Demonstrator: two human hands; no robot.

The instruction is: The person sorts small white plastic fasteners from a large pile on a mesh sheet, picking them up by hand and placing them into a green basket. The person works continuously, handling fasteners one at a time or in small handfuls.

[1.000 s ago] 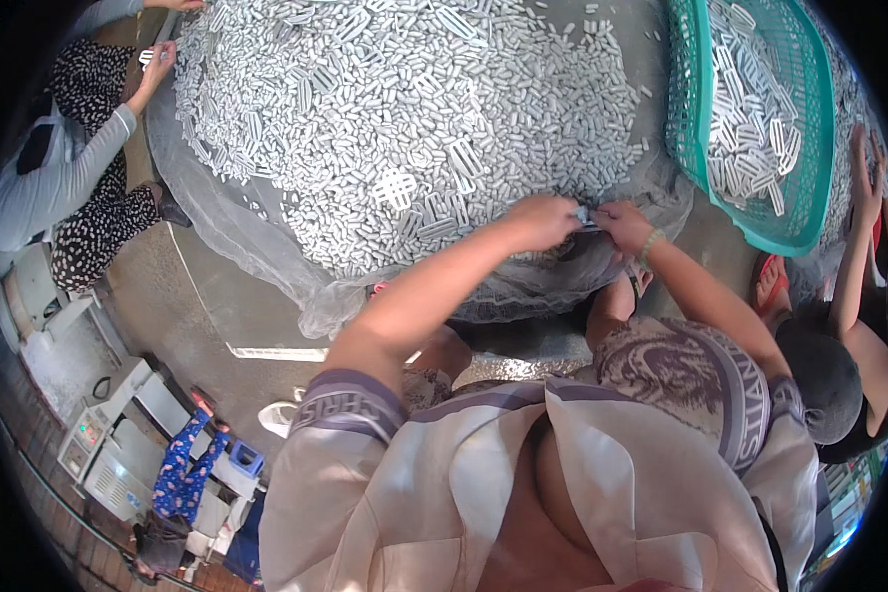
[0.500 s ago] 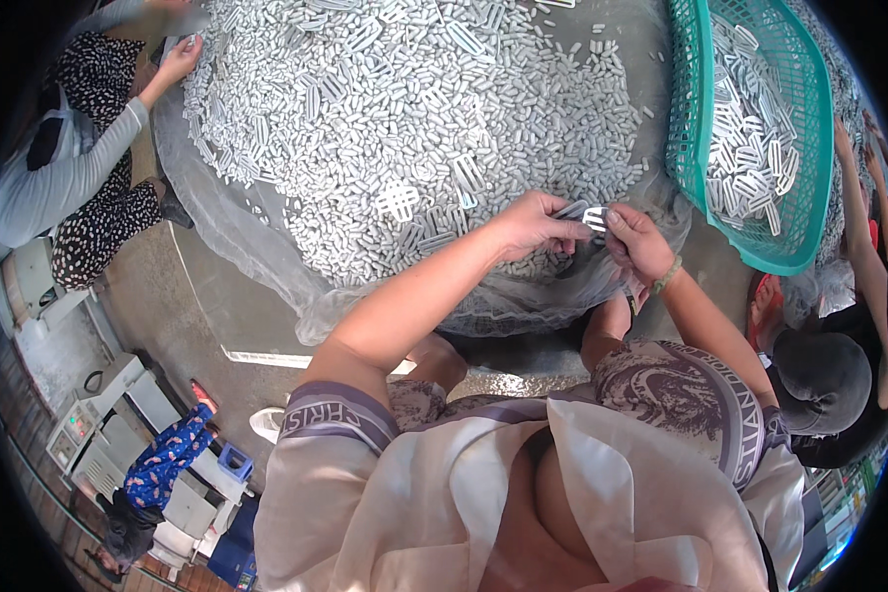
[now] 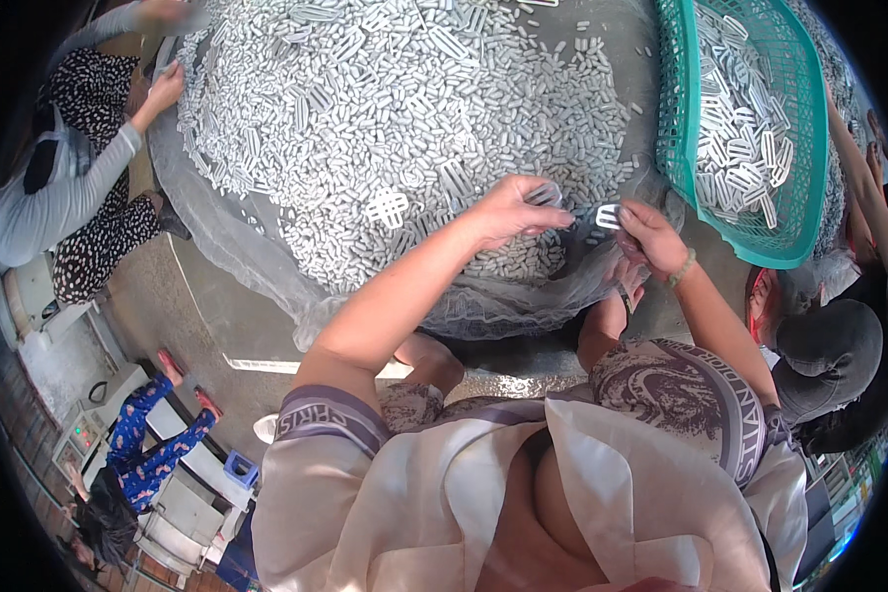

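My right hand (image 3: 654,240) is closed, pinching a silver slotted slide buckle (image 3: 608,216) between thumb and fingertips. Left of it, my left hand (image 3: 515,211) is closed around grey slotted buckles (image 3: 543,193), partly hidden by the fingers; how many cannot be told. A small gap separates the two hands. Below and beyond them spreads a heap of small silver slugs (image 3: 385,128), with slotted buckles scattered through it. One buckle (image 3: 456,182) lies just beyond my left hand, and a crossed cluster of pieces (image 3: 386,208) rests farther left.
At the right stands a green plastic basket (image 3: 809,187) holding many slotted buckles. Sheer netting (image 3: 483,311) edges the heap. A person (image 3: 79,187) works at the far left; another, in a dark cap (image 3: 827,345), is on the right. Machines (image 3: 173,493) stand lower left.
My hands have moved apart, the right one drawing its buckle away from the left. The view has shifted slightly. At lower left, a person in blue patterned trousers has changed position.
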